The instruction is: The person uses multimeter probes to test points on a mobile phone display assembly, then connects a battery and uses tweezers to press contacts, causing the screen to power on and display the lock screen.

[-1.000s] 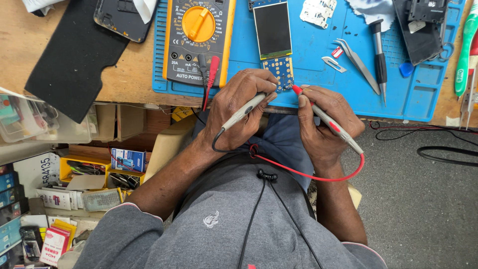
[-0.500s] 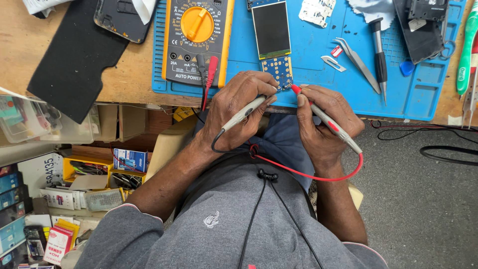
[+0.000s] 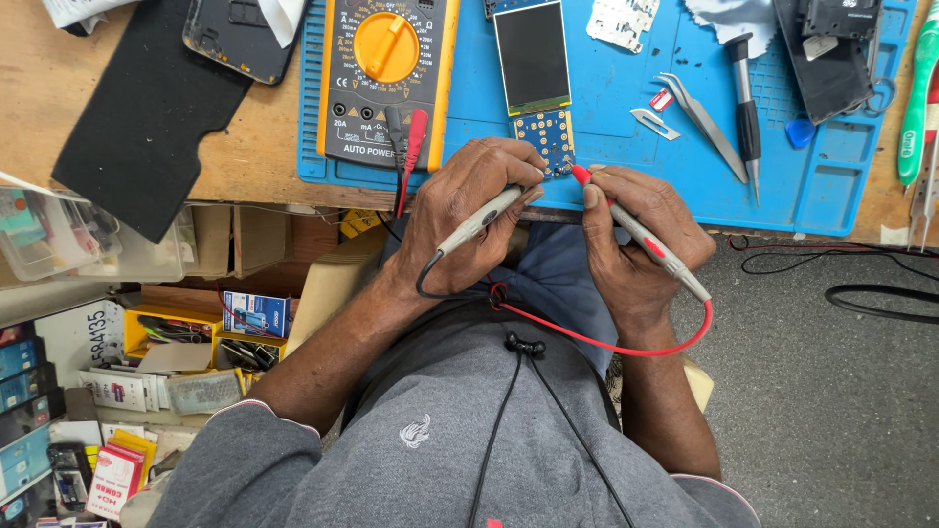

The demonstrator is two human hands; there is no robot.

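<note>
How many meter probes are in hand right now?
2. The grey probe is in the left hand; the red-tipped probe is in the right hand. Both tips meet the small blue circuit board.

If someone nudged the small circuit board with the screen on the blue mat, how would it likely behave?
The circuit board looks thin and flat, so probably light and apt to slide on the blue mat. Its dark screen is likely fragile. It lies flat, so rolling or tipping seems unlikely.

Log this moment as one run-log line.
left hand: holds grey probe | right hand: holds red probe | tips: at small circuit board | meter: on blue mat
</note>
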